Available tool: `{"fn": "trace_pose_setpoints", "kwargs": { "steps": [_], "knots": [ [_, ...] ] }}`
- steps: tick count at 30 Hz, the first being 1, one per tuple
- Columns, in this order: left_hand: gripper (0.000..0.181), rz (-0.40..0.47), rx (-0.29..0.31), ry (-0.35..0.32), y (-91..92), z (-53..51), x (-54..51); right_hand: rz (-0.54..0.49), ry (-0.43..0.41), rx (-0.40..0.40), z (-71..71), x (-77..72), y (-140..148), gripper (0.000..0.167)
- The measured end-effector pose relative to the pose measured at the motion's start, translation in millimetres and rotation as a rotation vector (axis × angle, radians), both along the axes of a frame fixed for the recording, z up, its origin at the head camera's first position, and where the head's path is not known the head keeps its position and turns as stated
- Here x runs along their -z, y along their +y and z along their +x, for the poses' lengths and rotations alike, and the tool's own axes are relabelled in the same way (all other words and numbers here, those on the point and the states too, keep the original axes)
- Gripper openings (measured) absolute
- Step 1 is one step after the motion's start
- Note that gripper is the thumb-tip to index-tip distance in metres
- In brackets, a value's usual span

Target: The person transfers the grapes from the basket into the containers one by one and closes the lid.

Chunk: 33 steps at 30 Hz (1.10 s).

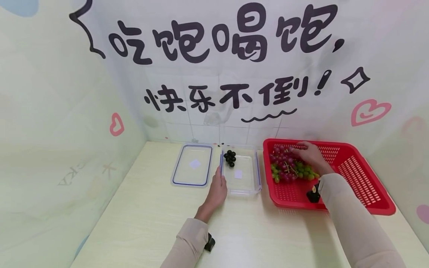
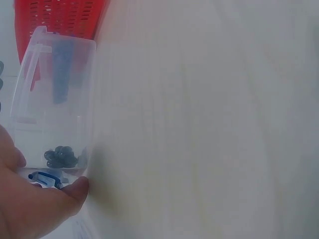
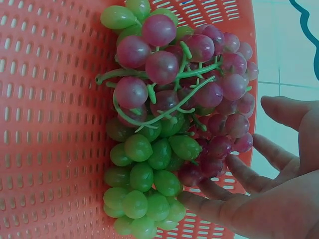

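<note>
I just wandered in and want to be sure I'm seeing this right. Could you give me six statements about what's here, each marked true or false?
1. The dark grapes lie in the clear container. True.
2. The left hand is at the container's side that faces the lid. True.
3. The lid is fastened on the container. False: it lies apart, on the table.
4. The right hand is at the reddish grapes in the red basket. True.
5. The basket holds grapes of one colour only. False: it also holds green grapes.
6. The basket stands left of the container. False: it stands right of it.
</note>
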<state>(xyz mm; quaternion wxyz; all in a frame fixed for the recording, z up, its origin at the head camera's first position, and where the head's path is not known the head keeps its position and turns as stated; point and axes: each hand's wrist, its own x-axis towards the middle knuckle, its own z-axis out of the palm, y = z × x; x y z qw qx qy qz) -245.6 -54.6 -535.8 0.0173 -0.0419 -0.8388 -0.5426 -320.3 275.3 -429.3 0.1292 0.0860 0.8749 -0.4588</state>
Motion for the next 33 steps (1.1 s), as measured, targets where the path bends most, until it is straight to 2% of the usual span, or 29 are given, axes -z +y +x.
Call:
{"fn": "trace_pose_setpoints", "kwargs": {
  "steps": [5, 12, 21, 33],
  "knots": [
    [0.051, 0.003, -0.001, 0.012, 0.0, -0.3, -1.8, -0.007, -0.017, -0.052, -0.9, 0.8, 1.2, 0.067],
    [0.051, 0.0, -0.007, 0.007, 0.6, -1.6, -2.1, 0.057, -0.005, -0.109, -5.4, 4.9, 2.1, 0.066],
    [0.051, 0.011, -0.002, 0.01, 0.5, -0.1, 1.3, 0.094, 0.017, -0.071, -10.1, 14.7, 4.1, 0.06],
    [0.051, 0.004, 0.004, 0.023, 0.8, 0.0, -0.6, 0.097, 0.021, -0.079, -7.1, 14.1, 7.1, 0.058]
  ]
}}
